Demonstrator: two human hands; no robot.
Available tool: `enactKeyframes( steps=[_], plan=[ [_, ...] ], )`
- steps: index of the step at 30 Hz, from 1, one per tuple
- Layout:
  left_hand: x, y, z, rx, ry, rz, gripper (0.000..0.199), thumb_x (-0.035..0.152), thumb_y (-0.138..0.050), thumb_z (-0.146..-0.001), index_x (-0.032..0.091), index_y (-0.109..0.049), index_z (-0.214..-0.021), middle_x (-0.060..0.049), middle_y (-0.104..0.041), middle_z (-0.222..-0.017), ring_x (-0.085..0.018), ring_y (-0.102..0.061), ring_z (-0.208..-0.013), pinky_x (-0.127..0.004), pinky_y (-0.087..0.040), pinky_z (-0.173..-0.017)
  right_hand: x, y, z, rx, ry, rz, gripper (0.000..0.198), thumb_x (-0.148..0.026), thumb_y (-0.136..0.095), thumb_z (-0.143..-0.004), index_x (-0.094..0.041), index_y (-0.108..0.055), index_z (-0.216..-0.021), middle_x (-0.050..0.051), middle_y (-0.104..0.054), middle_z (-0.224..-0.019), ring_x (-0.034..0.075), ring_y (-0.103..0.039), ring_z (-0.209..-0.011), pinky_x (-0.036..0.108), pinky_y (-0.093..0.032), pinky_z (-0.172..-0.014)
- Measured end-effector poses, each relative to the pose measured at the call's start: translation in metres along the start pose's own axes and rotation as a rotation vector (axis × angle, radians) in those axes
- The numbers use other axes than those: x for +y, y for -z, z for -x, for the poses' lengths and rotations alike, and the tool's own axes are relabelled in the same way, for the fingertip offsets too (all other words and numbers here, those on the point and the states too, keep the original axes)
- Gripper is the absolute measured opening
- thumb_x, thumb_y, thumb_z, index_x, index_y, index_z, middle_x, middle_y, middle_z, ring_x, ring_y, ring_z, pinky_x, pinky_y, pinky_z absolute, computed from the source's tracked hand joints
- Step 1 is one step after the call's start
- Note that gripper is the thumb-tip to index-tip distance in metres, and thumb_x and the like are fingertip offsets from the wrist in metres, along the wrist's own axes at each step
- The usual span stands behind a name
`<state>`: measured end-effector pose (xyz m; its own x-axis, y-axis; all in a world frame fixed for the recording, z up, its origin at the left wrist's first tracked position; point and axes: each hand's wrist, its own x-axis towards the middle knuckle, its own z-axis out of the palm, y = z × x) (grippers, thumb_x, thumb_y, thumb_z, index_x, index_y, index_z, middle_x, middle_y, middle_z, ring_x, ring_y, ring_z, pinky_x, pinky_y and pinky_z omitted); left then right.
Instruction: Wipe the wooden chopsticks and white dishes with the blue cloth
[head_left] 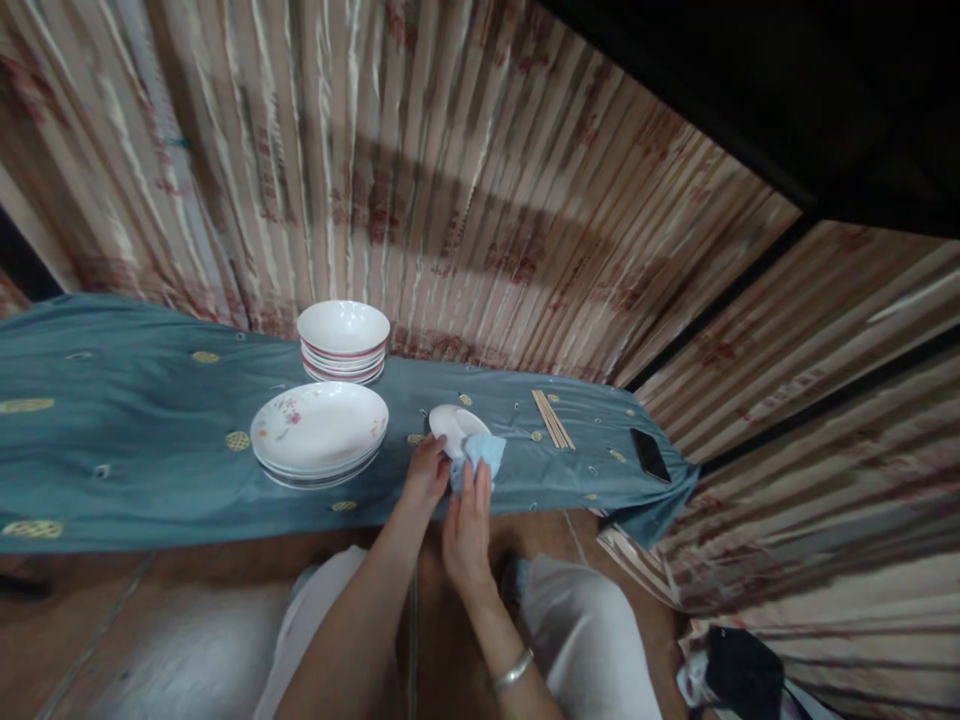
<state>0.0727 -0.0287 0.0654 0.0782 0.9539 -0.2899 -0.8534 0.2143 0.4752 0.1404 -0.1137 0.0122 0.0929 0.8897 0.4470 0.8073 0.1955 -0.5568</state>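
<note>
A small white dish (pixel 448 424) is tilted over the front part of the table. My left hand (pixel 426 473) grips its left edge, with the fingers closed round the rim. Against the dish's near right side, my right hand (pixel 469 520) presses a light blue cloth (pixel 486 450), its fingers laid over the folds. The cloth hides part of the dish, so I cannot tell its full shape. To the left of my hands lies a stack of oval plates (pixel 319 425) with a flower pattern. Behind those plates stands a stack of white bowls (pixel 343 328) with red bands.
Several wooden chopsticks (pixel 553 418) lie right of my hands, and a black phone (pixel 649 455) rests near the table's right end. A teal cloth (pixel 172 440) covers the long narrow table. Pleated curtains (pixel 450 180) hang close behind it. A dark bag (pixel 742 670) sits at lower right.
</note>
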Motion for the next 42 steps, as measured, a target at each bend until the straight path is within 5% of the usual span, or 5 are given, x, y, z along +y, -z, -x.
enactKeyframes(
  steps=[8,18,29,42],
  plan=[
    [-0.003,0.0,-0.008,0.107,-0.014,0.057,0.012,0.008,-0.056,-0.071,0.017,-0.059,-0.064,0.001,-0.063,-0.059,-0.014,-0.064,-0.069,-0.024,-0.049,-0.071,0.007,0.016,-0.033,-0.126,0.266,0.114,0.053,-0.01,-0.031,-0.089,-0.016,-0.037,-0.141,0.014,-0.034,-0.148,0.026,-0.021,-0.141,0.053,-0.031,-0.109],
    [-0.002,0.002,-0.012,0.226,-0.026,0.132,0.016,0.012,-0.052,-0.083,0.018,-0.061,-0.071,0.002,-0.064,-0.067,-0.007,-0.06,-0.062,-0.016,-0.048,-0.066,0.0,0.028,-0.086,-0.303,0.44,0.129,0.041,-0.016,-0.036,-0.092,-0.019,-0.053,-0.129,0.01,-0.046,-0.14,0.022,-0.035,-0.134,0.042,-0.034,-0.109],
    [0.002,0.001,-0.006,0.143,0.096,0.017,0.009,0.019,-0.058,-0.081,0.015,-0.062,-0.074,-0.001,-0.065,-0.062,-0.012,-0.06,-0.056,-0.021,-0.048,-0.052,0.017,0.009,-0.136,-0.315,0.353,-0.051,0.039,-0.015,-0.035,-0.09,-0.012,-0.055,-0.124,0.015,-0.052,-0.133,0.019,-0.043,-0.129,0.037,-0.034,-0.109],
    [-0.003,0.003,-0.006,0.036,0.049,-0.064,0.023,0.01,-0.074,-0.06,0.016,-0.064,-0.08,-0.002,-0.069,-0.07,-0.018,-0.066,-0.076,-0.027,-0.051,-0.07,0.067,0.006,-0.161,-0.279,0.046,-0.084,0.036,-0.019,-0.034,-0.09,-0.017,-0.057,-0.117,0.01,-0.064,-0.117,0.02,-0.06,-0.108,0.034,-0.041,-0.098]
  ],
)
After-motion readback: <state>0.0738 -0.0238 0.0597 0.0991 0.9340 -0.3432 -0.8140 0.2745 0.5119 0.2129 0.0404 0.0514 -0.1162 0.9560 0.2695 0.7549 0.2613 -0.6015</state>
